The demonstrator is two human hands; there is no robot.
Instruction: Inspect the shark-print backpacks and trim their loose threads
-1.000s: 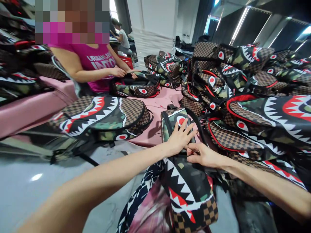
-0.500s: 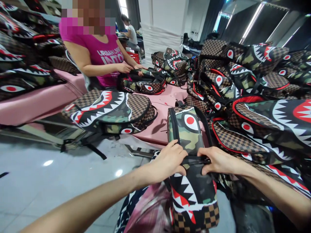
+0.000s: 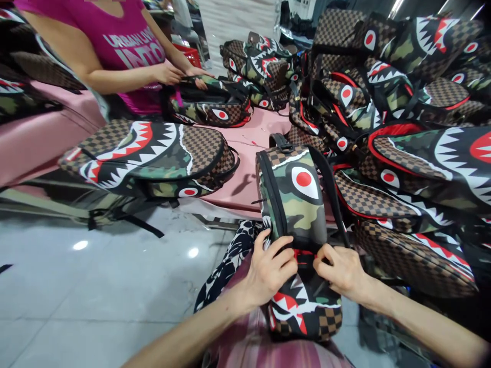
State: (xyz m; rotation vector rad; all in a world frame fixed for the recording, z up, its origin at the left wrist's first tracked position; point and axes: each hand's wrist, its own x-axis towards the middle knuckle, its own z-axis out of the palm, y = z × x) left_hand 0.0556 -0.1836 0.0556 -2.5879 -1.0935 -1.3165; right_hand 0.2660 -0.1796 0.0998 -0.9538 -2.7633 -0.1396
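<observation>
Head view: by the table's near edge (image 3: pixel 238 207), our right hand (image 3: pixel 341 270) pinches the bag (image 3: pixel 307 217), maybe steadying it; left hand (image 3: pixel 269 271), we can't tell.

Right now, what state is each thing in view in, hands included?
Near backpack: over the lap, red showing between the hands.
Left hand: fingers bent on it, grip unclear.
Right hand: closed on its edge.
Backpack at picture left: lying down.
Co-worker's backpack: open on top.
Backpacks at picture right: piled up.
</observation>
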